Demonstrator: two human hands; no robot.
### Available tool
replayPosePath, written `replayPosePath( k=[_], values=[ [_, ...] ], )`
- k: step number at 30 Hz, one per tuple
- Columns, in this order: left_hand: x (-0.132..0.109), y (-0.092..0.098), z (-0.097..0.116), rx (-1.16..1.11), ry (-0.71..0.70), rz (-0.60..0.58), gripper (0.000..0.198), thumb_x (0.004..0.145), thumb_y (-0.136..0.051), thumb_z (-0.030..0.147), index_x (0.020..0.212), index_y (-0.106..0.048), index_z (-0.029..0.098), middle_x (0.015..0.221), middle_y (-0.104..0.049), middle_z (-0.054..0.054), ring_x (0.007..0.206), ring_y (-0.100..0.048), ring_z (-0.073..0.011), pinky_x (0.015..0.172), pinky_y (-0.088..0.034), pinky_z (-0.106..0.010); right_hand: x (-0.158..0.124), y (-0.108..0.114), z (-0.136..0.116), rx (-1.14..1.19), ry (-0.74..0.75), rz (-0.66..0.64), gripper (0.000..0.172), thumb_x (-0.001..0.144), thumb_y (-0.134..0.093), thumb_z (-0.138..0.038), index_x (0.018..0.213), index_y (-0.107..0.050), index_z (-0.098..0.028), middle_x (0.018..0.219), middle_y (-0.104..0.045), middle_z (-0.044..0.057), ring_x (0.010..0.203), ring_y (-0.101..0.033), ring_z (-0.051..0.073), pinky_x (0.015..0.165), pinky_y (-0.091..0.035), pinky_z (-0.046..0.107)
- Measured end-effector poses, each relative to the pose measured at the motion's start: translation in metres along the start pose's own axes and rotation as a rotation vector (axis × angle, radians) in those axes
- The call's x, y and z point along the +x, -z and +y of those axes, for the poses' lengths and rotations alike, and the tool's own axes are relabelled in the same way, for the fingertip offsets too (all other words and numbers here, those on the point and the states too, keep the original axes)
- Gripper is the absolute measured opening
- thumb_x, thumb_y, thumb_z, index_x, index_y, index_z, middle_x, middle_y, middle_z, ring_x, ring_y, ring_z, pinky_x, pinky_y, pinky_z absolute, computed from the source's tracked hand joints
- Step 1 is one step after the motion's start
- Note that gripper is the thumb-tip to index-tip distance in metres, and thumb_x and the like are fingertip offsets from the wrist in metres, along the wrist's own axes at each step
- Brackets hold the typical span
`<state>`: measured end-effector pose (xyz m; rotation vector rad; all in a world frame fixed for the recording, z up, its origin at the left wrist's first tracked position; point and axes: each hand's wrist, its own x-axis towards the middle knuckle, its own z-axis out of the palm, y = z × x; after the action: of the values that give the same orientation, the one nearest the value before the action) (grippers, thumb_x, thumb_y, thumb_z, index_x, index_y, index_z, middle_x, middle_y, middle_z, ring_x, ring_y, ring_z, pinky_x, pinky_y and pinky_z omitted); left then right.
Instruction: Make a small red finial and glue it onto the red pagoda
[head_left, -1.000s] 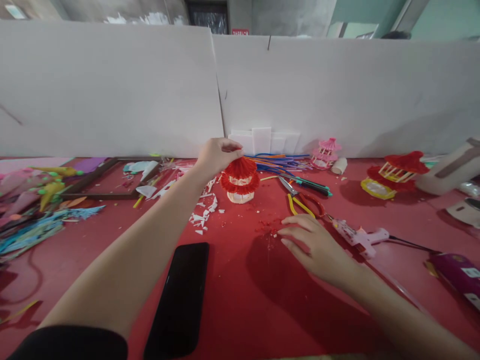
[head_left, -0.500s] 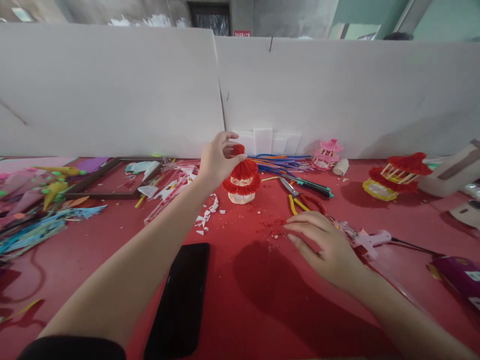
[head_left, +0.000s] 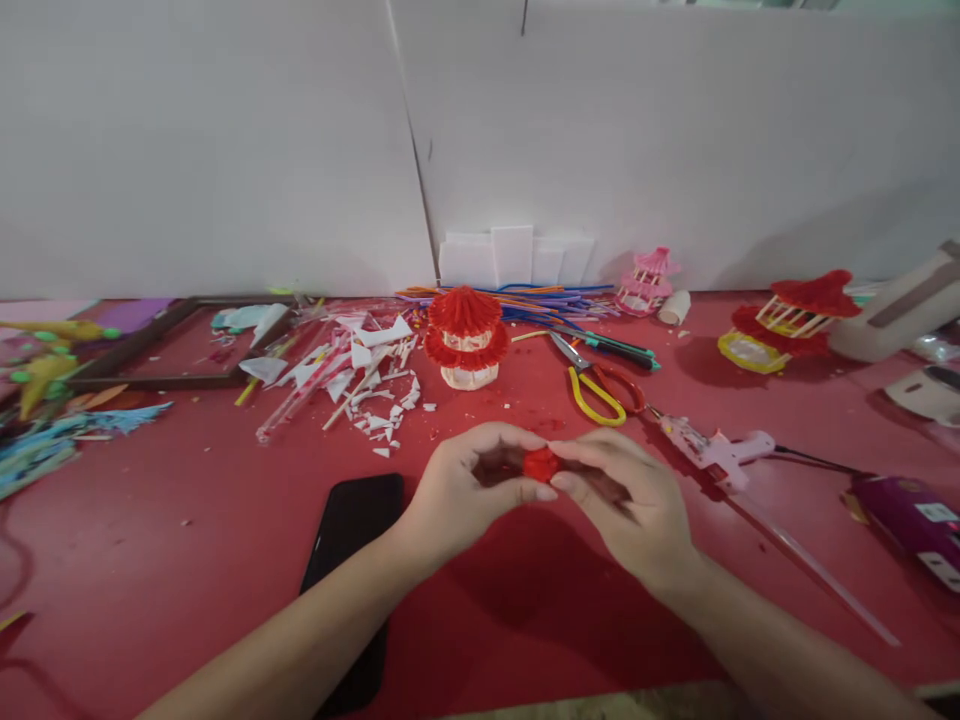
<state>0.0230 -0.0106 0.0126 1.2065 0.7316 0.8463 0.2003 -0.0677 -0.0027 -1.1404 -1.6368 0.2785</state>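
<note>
A small red piece (head_left: 541,464), apparently the same fuzzy material as the pagoda roofs, is pinched between both hands above the table. My left hand (head_left: 469,490) grips its left side with thumb and fingertips. From the right, my right hand (head_left: 637,495) closes thumb and forefinger on it. Fingers hide part of the piece. Beyond them stands a model pagoda (head_left: 466,335) with two red fluffy roofs and a pale base. Scissors (head_left: 596,385) with yellow and red handles lie past my right hand. A black phone (head_left: 360,510) rests partly under my left forearm.
At right lie a pink glue gun (head_left: 720,455), a clear glue stick (head_left: 817,570) and a purple power strip (head_left: 907,525). White scraps (head_left: 382,400), pipe cleaners (head_left: 525,300), a pink pagoda (head_left: 649,280) and another red pagoda (head_left: 795,320) sit toward the white board (head_left: 637,130).
My left hand has come back from the pagoda's top with a small red piece, and the pagoda is shorter. My right hand has moved in and grips the piece too. The view has tilted down.
</note>
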Motion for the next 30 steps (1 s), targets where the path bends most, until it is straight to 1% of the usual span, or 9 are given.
replayPosePath(
  k=[2, 4, 7, 11, 16, 21, 23, 27, 30],
  values=[
    [0.000, 0.002, -0.004, -0.013, 0.017, 0.011, 0.030, 0.059, -0.087, 0.011, 0.085, -0.078, 0.023, 0.079, -0.079, 0.000, 0.073, -0.073, -0.0160, 0.073, -0.062, -0.028, -0.003, -0.002, 0.001, -0.038, 0.054, 0.026, 0.021, 0.090, -0.067, -0.017, 0.106, -0.073, -0.028, 0.089, -0.075, 0.002, 0.068, -0.069, 0.013, 0.054, -0.057, 0.024],
    [0.000, 0.003, -0.005, -0.025, 0.037, 0.018, 0.030, 0.061, -0.087, 0.014, 0.088, -0.081, 0.025, 0.085, -0.081, -0.001, 0.079, -0.075, -0.0171, 0.079, -0.061, -0.029, -0.004, -0.002, 0.002, -0.072, 0.088, 0.058, 0.022, 0.089, -0.067, -0.014, 0.105, -0.074, -0.027, 0.088, -0.075, 0.002, 0.067, -0.069, 0.013, 0.055, -0.058, 0.024],
    [0.001, 0.002, -0.006, -0.062, 0.087, 0.031, 0.029, 0.063, -0.088, 0.020, 0.091, -0.081, 0.026, 0.094, -0.081, -0.003, 0.087, -0.075, -0.0184, 0.087, -0.060, -0.031, -0.004, -0.002, 0.002, -0.080, 0.089, 0.075, 0.022, 0.088, -0.068, -0.014, 0.105, -0.074, -0.027, 0.088, -0.075, 0.002, 0.071, -0.071, 0.014, 0.060, -0.061, 0.024],
    [0.001, 0.000, -0.008, -0.178, 0.122, 0.026, 0.029, 0.058, -0.092, 0.020, 0.084, -0.080, 0.024, 0.085, -0.080, -0.001, 0.076, -0.074, -0.0167, 0.079, -0.062, -0.031, -0.005, -0.002, -0.002, -0.046, 0.092, 0.060, 0.023, 0.087, -0.071, -0.017, 0.108, -0.073, -0.026, 0.091, -0.075, 0.004, 0.081, -0.073, 0.015, 0.072, -0.064, 0.027],
    [0.001, -0.001, -0.009, -0.258, 0.124, -0.039, 0.027, 0.053, -0.094, 0.013, 0.073, -0.079, 0.024, 0.075, -0.079, 0.001, 0.069, -0.073, -0.0129, 0.070, -0.061, -0.023, -0.007, 0.000, -0.006, 0.005, 0.081, 0.051, 0.018, 0.086, -0.071, -0.017, 0.102, -0.073, -0.026, 0.089, -0.074, 0.004, 0.078, -0.072, 0.015, 0.068, -0.064, 0.027],
    [0.000, 0.001, -0.008, -0.256, 0.098, -0.087, 0.028, 0.055, -0.091, 0.006, 0.075, -0.081, 0.022, 0.072, -0.079, 0.001, 0.066, -0.072, -0.0112, 0.067, -0.059, -0.020, -0.006, 0.002, -0.005, 0.051, 0.089, 0.008, 0.011, 0.086, -0.072, -0.015, 0.094, -0.074, -0.022, 0.085, -0.073, 0.003, 0.070, -0.070, 0.012, 0.058, -0.060, 0.023],
    [0.000, 0.001, -0.008, -0.256, 0.098, -0.097, 0.028, 0.056, -0.090, 0.003, 0.076, -0.081, 0.021, 0.073, -0.079, 0.001, 0.067, -0.073, -0.0102, 0.067, -0.059, -0.018, -0.006, 0.002, -0.004, 0.085, 0.082, -0.002, 0.009, 0.085, -0.072, -0.014, 0.091, -0.074, -0.020, 0.085, -0.073, 0.003, 0.071, -0.070, 0.011, 0.061, -0.060, 0.020],
    [-0.001, 0.001, -0.008, -0.268, 0.109, -0.109, 0.027, 0.059, -0.088, 0.002, 0.078, -0.082, 0.021, 0.077, -0.081, 0.001, 0.070, -0.074, -0.0092, 0.071, -0.060, -0.016, -0.009, 0.000, -0.003, 0.145, 0.008, -0.012, 0.009, 0.084, -0.073, -0.013, 0.090, -0.073, -0.020, 0.087, -0.072, 0.001, 0.079, -0.071, 0.010, 0.073, -0.061, 0.021],
    [-0.001, 0.001, -0.007, -0.266, 0.103, -0.116, 0.027, 0.060, -0.088, 0.002, 0.078, -0.081, 0.021, 0.076, -0.081, 0.002, 0.069, -0.074, -0.0080, 0.070, -0.059, -0.014, -0.013, -0.003, -0.001, 0.153, -0.023, 0.015, 0.012, 0.084, -0.074, -0.014, 0.091, -0.073, -0.022, 0.090, -0.072, 0.000, 0.080, -0.070, 0.009, 0.072, -0.060, 0.018]
  ],
)
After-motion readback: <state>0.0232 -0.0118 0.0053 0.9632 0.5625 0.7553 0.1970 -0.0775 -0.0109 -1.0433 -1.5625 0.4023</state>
